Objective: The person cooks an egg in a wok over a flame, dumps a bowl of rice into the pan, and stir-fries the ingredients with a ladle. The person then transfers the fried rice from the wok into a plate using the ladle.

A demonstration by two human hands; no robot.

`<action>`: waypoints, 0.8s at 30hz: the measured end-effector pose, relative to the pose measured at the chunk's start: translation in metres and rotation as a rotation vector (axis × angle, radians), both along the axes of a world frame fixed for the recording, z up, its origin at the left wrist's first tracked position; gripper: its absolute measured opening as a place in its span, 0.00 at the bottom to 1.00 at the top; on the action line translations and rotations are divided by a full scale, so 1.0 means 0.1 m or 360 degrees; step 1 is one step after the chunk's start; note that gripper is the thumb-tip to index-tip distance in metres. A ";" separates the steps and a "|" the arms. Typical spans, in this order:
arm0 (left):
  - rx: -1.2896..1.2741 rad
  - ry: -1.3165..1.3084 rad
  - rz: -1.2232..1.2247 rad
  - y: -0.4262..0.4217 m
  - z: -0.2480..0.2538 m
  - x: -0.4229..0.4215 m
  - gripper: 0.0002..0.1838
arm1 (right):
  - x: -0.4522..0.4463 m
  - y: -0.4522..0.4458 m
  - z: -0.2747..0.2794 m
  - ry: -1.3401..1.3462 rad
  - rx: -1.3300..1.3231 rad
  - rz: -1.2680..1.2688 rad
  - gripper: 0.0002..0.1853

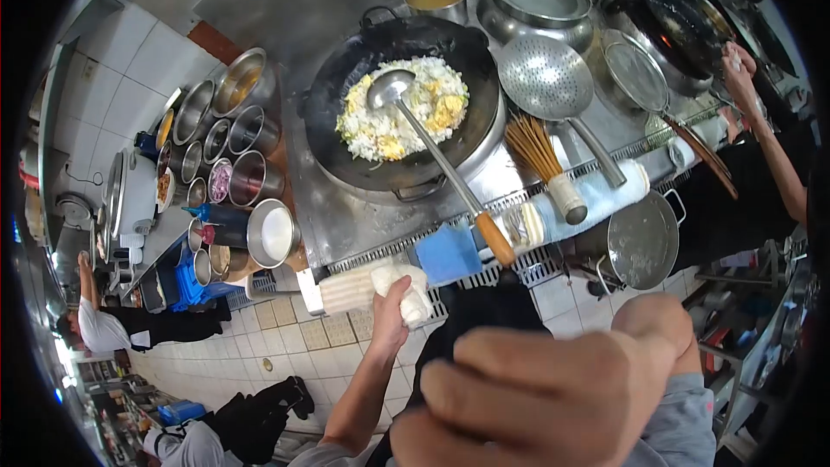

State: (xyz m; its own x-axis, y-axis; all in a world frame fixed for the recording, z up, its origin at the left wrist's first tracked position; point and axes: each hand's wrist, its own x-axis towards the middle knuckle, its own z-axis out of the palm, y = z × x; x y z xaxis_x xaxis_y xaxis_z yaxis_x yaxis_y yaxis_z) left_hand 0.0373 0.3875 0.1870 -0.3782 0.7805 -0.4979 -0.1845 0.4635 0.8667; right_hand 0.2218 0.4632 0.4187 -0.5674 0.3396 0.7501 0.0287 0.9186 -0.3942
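Note:
My left hand (392,311) is closed on a folded white cloth (415,301) at the stove's front edge. Close to the camera, my right hand (536,389) looms large and blurred with its fingers curled in; its palm side is hidden, so whether it holds anything does not show. Beyond both hands sits a black wok (324,134) with rice and egg (441,108) in it. A steel ladle (432,147) rests with its bowl on the rice, its wooden handle sloping over the front rail, apart from my hands.
Right of the wok lie a perforated skimmer (545,78) and a bamboo brush (536,151). A blue cloth (448,252) drapes the rail. Steel ingredient bowls (246,78) crowd the left. A co-worker's hand (739,69) is at another wok; other people stand at left.

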 end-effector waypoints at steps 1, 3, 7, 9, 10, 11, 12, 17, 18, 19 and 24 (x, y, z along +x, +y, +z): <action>0.0014 -0.0259 0.0117 -0.02 -0.14 -0.02 0.18 | -0.10 -0.05 -0.02 0.0445 -0.0028 -0.0025 0.09; 0.0031 -0.0460 0.0217 -0.09 -0.27 -0.04 0.23 | 0.16 0.05 0.01 0.0329 0.0015 0.0286 0.09; -0.0001 -0.0330 0.0354 -0.10 -0.14 0.10 0.17 | 0.24 0.01 -0.04 0.0269 -0.0038 0.0178 0.07; 0.0034 -0.0352 0.0255 -0.08 -0.25 0.13 0.17 | 0.01 -0.12 0.07 0.0855 -0.0463 -0.0228 0.08; 0.0106 -0.0349 0.0244 -0.12 -0.26 0.06 0.17 | 0.11 -0.09 0.02 0.0883 -0.0482 -0.0197 0.08; 0.0129 -0.0339 0.0265 -0.09 -0.28 0.04 0.17 | 0.36 -0.02 -0.06 0.0420 -0.0214 -0.0093 0.07; 0.0136 -0.0337 0.0264 -0.12 -0.30 0.03 0.17 | 0.58 0.01 -0.15 -0.0048 0.0028 -0.0014 0.07; 0.0067 -0.0286 0.0337 -0.16 -0.13 -0.04 0.20 | 1.08 -0.04 -1.53 0.0155 -0.0928 -0.0278 0.20; 0.0064 -0.0260 0.0341 -0.21 -0.14 -0.07 0.22 | 1.20 -0.16 -1.90 -0.0138 -0.1250 -0.0427 0.20; 0.0059 -0.0272 0.0368 -0.27 -0.17 -0.12 0.22 | 1.22 -0.29 -2.30 -0.0301 -0.1605 -0.0596 0.18; 0.0008 -0.0244 0.0384 -0.39 -0.15 -0.11 0.25 | 1.14 -0.55 -4.21 -0.1248 -0.1568 -0.0637 0.09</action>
